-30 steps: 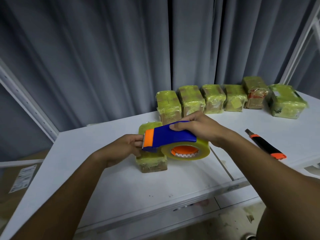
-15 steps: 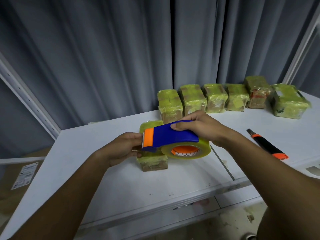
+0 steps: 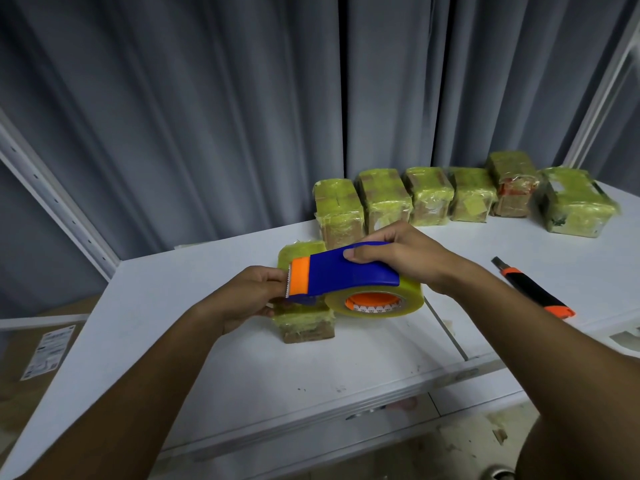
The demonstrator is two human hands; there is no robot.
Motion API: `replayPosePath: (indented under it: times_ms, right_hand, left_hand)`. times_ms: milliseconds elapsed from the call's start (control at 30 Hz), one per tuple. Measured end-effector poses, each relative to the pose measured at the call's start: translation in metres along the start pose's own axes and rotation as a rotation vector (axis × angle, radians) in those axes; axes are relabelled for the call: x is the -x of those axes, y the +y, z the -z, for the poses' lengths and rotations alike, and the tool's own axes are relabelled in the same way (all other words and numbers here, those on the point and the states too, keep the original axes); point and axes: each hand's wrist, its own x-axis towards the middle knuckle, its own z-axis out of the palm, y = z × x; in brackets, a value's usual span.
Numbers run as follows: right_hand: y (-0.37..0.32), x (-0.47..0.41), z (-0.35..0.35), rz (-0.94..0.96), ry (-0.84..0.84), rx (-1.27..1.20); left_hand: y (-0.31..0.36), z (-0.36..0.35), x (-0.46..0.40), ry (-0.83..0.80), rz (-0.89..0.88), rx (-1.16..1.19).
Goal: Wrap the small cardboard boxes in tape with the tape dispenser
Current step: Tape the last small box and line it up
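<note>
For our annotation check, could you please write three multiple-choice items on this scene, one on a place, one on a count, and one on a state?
1. Where does the utility knife lie?
A. On the table, at the right hand's side
B. On top of a wrapped box
C. On the floor

2. How many wrapped boxes stand in the back row along the curtain?
A. Three
B. Six
C. Nine

3. What is the right hand doing?
A. Resting flat on the table
B. Gripping the tape dispenser
C. Holding the knife

Answers: 1 A, the knife rests on the white table beyond the right forearm. 2 B, six boxes show there. 3 B, its fingers curl round the blue handle.
</note>
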Motion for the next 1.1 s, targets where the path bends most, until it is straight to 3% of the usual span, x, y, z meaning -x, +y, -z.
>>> replayPosePath:
  times_ms: [267, 500, 767, 1000, 1100]
  right_hand:
    - [0.003, 0.008, 0.002, 0.016, -0.032, 0.013]
    - [0.002, 0.013, 0.002, 0.035, -0.020, 0.000]
    - [0.000, 0.009, 0.000, 0.015, 0.048, -0.032]
    - [0.001, 0.008, -0.002, 0.011, -0.028, 0.061]
    - [-0.001, 0.008, 0.000, 0.016, -0.037, 0.058]
  left_hand:
    - [0.002, -0.005, 0.008, 0.051, 0.044, -0.059]
    - [0.002, -0.010, 0.018, -0.005, 0.066, -0.086]
    - [0.006, -0.013, 0.023, 0.133, 0.050, -0.040]
    - [0.000, -0.020, 0.027, 0.190, -0.049, -0.388]
    - [-0.001, -0.020, 0.028, 0.192, -0.057, -0.429]
